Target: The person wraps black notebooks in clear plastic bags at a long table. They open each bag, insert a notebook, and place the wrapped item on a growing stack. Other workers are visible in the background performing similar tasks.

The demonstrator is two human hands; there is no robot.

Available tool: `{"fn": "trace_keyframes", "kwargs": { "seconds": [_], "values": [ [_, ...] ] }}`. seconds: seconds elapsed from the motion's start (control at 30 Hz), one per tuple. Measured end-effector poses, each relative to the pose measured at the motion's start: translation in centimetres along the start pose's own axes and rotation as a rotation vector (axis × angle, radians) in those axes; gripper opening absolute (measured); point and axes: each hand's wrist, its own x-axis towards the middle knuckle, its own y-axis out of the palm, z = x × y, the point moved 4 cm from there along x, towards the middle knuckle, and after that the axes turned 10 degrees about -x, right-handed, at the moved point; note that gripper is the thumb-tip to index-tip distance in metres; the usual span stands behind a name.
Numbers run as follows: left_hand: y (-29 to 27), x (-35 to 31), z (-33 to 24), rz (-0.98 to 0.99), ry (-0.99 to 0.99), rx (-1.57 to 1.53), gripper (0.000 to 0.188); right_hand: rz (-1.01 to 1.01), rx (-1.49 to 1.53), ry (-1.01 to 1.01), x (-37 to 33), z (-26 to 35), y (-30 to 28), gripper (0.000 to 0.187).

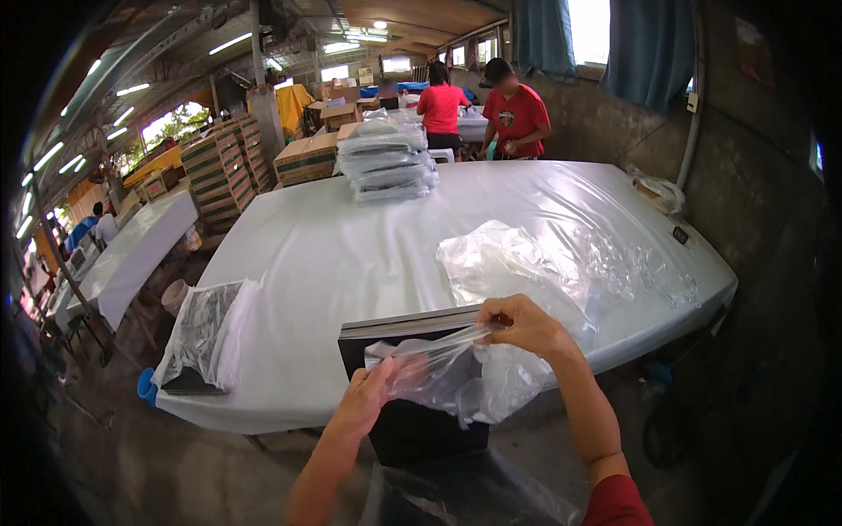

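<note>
A thick black slab [419, 431] with a pale layered top edge leans upright against the near edge of the table. Clear plastic film [438, 373] is stretched across its front between my two hands. My left hand [361, 401] pinches the film at its left side, close to the slab's face. Higher up, by the slab's top right corner, my right hand [524, 326] grips a gathered part of the film. More clear plastic [465, 493] surrounds the slab's lower end. Loose clear plastic bags [504, 259] lie on the table beyond my right hand.
The table [333, 254] has a white cover. A plastic-wrapped dark item [209, 329] lies at its left corner; a stack of wrapped packages [383, 162] stands at the far side. Two people in red shirts [519, 118] stand beyond. Stacked cartons [224, 162] are at the left back.
</note>
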Motion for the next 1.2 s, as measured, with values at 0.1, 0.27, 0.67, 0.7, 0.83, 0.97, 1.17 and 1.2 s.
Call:
{"fn": "trace_keyframes", "kwargs": {
  "seconds": [0.1, 0.27, 0.67, 0.7, 0.83, 0.97, 1.17, 1.2],
  "values": [
    [-0.9, 0.2, 0.4, 0.027, -0.031, -0.125, 0.043, -0.05, 0.069, 0.021, -0.5, -0.1, 0.3, 0.015],
    [-1.8, 1.1, -0.1, 0.03, 0.108, -0.046, 0.045, -0.264, -0.169, -0.283, -0.2, 1.6, 2.1, 0.012],
    [-0.9, 1.6, 1.5, 0.033, -0.052, 0.335, 0.054, -0.554, -0.035, -0.123, -0.3, 3.3, 0.1, 0.029],
    [-1.2, 1.5, 1.2, 0.05, -0.172, 0.295, 0.053, -0.551, -0.008, -0.066, -0.7, 3.0, -1.0, 0.029],
    [0.3, 0.7, -1.2, 0.205, -0.255, -0.097, 0.052, -0.546, 0.104, 0.079, -2.1, 2.3, -2.6, 0.027],
    [1.0, 1.2, 0.8, 0.236, -0.065, 0.034, 0.057, -0.585, 0.189, 0.137, -2.4, 1.3, -2.3, 0.028],
    [1.1, 1.4, 1.6, 0.281, 0.051, -0.039, 0.053, -0.536, 0.227, 0.236, -3.8, -1.3, -2.4, 0.029],
    [0.9, 1.4, 1.5, 0.282, 0.065, 0.04, 0.054, -0.52, 0.257, 0.253, -4.0, -1.5, -2.2, 0.029]
  ]
}}
